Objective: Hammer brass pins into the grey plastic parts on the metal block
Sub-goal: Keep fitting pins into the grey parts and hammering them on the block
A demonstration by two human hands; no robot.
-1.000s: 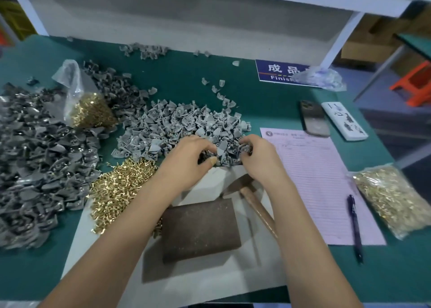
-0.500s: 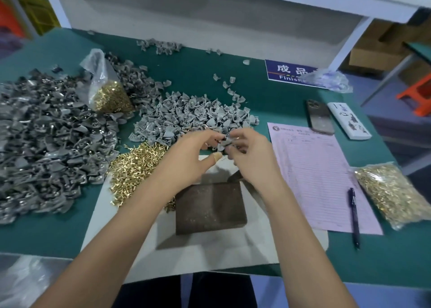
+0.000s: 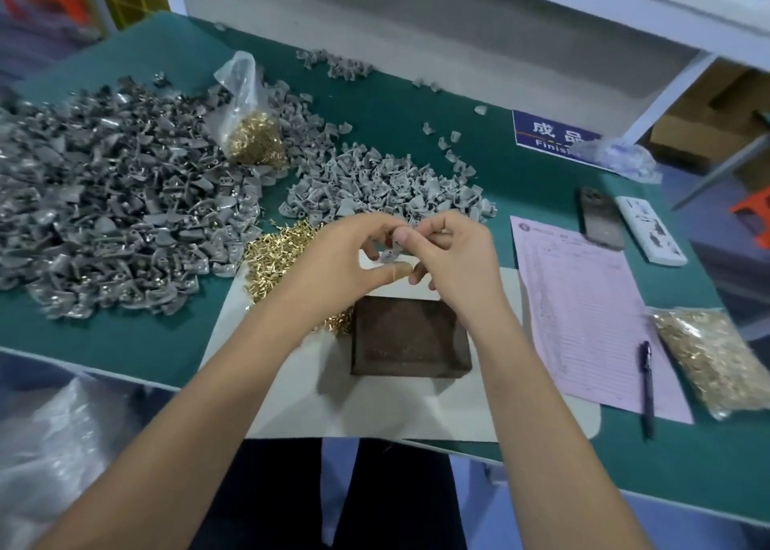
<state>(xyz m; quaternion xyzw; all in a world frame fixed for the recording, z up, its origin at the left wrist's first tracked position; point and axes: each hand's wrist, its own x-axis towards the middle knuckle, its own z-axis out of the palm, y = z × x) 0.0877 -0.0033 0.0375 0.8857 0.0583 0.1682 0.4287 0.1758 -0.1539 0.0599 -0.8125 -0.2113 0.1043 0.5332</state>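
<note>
My left hand (image 3: 346, 258) & right hand (image 3: 452, 258) both pinch one grey plastic part (image 3: 389, 253), just above the metal block (image 3: 410, 341).

From my remote seat, the metal block (image 3: 410, 337) looks dark brown, dull and rough, pitted on top, and it sits on a matt off-white sheet (image 3: 416, 408) that reads as paper or thin card over the matt green worktop (image 3: 125, 341). The grey plastic parts (image 3: 387, 183) look matt and moulded, those in the left heap (image 3: 104, 208) darker with a slight sheen, while the loose brass pins (image 3: 279, 258) shine a bright gold. I see thin, glossy, crinkled clear plastic on the bags of pins (image 3: 250, 133) and (image 3: 716, 358), and flat matt pink paper on the form (image 3: 583, 320).
</note>
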